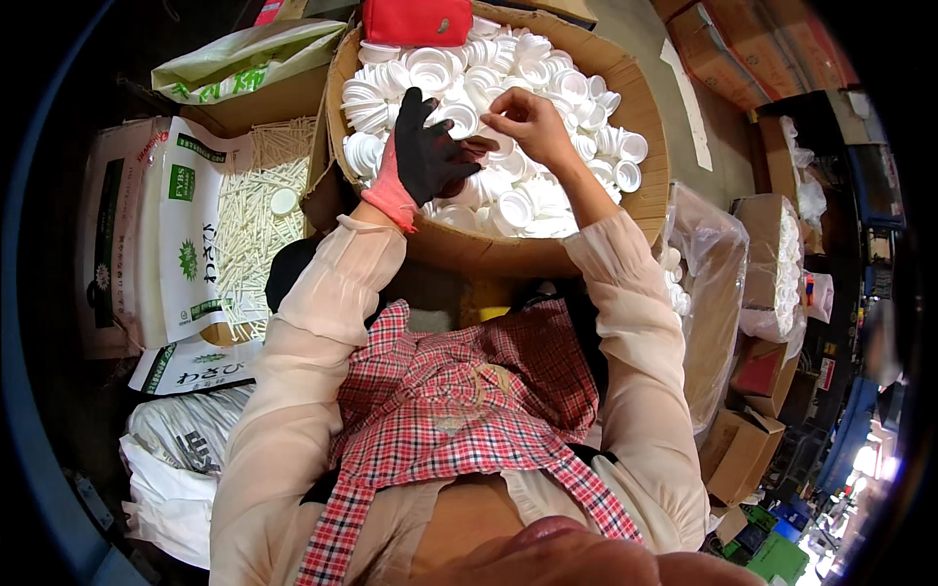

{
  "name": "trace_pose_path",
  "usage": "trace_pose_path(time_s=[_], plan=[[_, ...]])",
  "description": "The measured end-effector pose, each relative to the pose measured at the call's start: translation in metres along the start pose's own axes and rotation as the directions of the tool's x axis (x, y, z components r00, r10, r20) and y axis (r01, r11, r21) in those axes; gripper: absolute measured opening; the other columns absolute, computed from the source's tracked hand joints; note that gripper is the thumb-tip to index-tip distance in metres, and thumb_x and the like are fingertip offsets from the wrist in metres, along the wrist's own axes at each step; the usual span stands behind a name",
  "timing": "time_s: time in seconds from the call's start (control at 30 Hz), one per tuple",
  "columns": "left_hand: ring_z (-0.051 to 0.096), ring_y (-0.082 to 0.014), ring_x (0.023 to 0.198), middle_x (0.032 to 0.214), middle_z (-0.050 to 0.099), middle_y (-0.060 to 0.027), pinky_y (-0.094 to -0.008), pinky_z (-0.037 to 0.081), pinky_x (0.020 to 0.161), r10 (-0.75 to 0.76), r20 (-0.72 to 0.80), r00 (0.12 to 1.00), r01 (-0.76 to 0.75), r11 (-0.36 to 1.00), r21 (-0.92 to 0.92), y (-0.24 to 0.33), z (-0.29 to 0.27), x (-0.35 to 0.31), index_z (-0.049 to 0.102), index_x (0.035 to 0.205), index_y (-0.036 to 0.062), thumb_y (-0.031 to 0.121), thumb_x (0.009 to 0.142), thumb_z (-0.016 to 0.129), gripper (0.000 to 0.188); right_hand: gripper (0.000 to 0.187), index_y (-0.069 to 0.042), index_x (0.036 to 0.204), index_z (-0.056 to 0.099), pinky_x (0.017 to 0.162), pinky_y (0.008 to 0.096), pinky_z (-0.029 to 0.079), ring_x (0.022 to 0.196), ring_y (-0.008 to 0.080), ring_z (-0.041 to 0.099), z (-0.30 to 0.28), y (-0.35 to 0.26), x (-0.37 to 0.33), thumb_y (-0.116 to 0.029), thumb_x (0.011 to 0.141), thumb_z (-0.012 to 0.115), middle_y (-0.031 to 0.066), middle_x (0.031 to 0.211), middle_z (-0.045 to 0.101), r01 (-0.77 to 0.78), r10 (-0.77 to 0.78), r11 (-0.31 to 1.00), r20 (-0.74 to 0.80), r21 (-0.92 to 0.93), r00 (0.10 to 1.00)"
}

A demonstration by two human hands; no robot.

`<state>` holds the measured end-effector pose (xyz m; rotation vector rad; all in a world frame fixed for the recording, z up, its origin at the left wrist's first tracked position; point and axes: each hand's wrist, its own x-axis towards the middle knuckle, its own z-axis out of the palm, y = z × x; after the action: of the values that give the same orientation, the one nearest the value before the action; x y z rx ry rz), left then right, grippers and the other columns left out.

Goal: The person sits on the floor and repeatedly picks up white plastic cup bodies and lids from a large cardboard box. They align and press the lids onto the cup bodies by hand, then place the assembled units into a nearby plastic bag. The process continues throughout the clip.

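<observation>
A big round cardboard bin [489,256] stands in front of me, heaped with white round plastic caps [513,210]. Over the heap is my left hand [430,156], in a black glove with a pink cuff. Its fingers are spread, and I see nothing gripped in them. My right hand [532,122], bare, hovers just to the right with thumb and fingertips pinched together. Whatever sits in that pinch does not stand out against the white caps behind it. The two hands are close but apart.
A red pouch [417,21] lies at the bin's far edge. To the left, a box lined with printed sacks holds thin white sticks [259,215] and one round cap [284,202]. Plastic-lined cartons [708,293] stand to the right. A white sack [181,459] lies at lower left.
</observation>
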<state>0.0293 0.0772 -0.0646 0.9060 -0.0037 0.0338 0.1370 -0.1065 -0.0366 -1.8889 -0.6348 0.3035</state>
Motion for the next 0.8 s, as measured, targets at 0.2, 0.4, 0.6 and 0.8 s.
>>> trace_pose_path(time_s=[0.2,0.4,0.6,0.8], plan=[[0.038,-0.0520,0.124,0.132,0.040,-0.0272,-0.0649,0.034,0.102,-0.119,0.152,0.981,0.192,0.699,-0.688,0.041,0.016,0.006,0.039,0.128,0.0061,0.060,0.091,0.041,0.065,0.023,-0.001,0.097,0.068,0.068,0.0321,0.050,0.075,0.0200,0.063,-0.007,0.028,0.016,-0.020,0.084,0.067,0.0098,0.086,0.068,-0.127,0.098,0.973,-0.156,-0.191,0.983],[0.024,-0.0536,0.133,0.144,0.025,-0.0339,-0.0621,0.025,0.108,0.003,0.299,0.954,0.238,0.599,-0.765,0.052,0.024,0.004,0.031,0.138,0.0004,0.055,0.094,0.033,0.070,0.021,-0.001,0.088,0.069,0.082,0.0449,0.047,0.095,0.0370,0.056,0.056,0.081,0.036,-0.019,0.079,0.062,0.0173,0.092,0.063,-0.225,0.021,0.629,-0.274,-0.744,0.962],[0.050,-0.0371,0.121,0.134,0.046,-0.0246,-0.0444,0.048,0.093,0.117,0.222,0.968,-0.075,0.979,-0.190,0.055,0.019,0.003,0.033,0.136,-0.0013,0.043,0.095,0.045,0.062,0.011,-0.001,0.071,0.063,0.084,0.0424,0.046,0.093,0.0381,0.057,0.046,0.059,0.043,-0.011,0.074,0.067,0.0229,0.088,0.062,-0.094,-0.069,0.904,-0.358,-0.418,0.931],[0.057,-0.0339,0.113,0.126,0.053,-0.0239,-0.0412,0.052,0.088,0.117,0.381,0.917,0.122,0.828,-0.547,0.059,0.040,-0.003,0.033,0.136,0.0013,0.046,0.092,0.046,0.064,0.013,-0.010,0.094,0.048,0.089,0.0495,0.051,0.111,0.0255,0.057,-0.007,-0.042,-0.028,-0.007,0.087,0.059,0.0171,0.130,0.050,-0.125,-0.034,0.533,0.169,0.837,0.985]])
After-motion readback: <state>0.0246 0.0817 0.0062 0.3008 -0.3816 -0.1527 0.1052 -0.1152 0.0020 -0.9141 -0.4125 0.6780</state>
